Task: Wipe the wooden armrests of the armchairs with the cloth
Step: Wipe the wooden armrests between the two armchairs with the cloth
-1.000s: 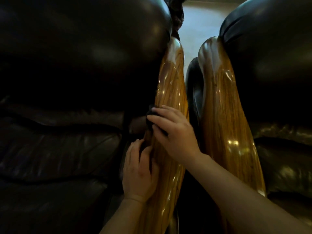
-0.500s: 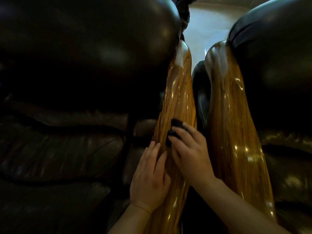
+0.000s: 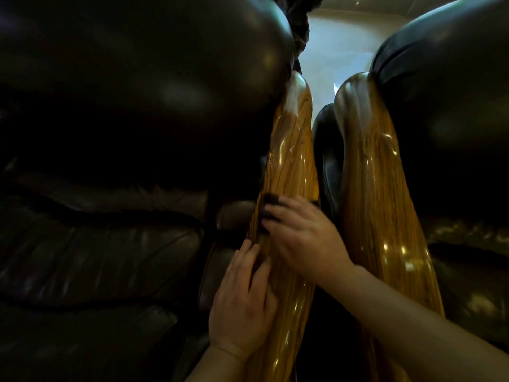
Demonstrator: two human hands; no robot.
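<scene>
Wiping is under way on the glossy golden-brown wooden armrest [image 3: 289, 166] of the dark leather armchair [image 3: 132, 111]. The right hand [image 3: 300, 232] presses a small dark cloth [image 3: 271, 201] flat under curled fingers, midway along that armrest. The left hand [image 3: 242, 296] lies open just below it, steadying the wood. Long strokes along the grain, wrapping both rounded edges, would serve best. Beyond the cloth the armrest runs clear to its rounded end; the neighbouring wooden armrest [image 3: 377, 205] stands close beside it, leaving only a narrow gap.

Pale floor [image 3: 327, 59] beyond, dark carved wood [image 3: 296, 15] above it
</scene>
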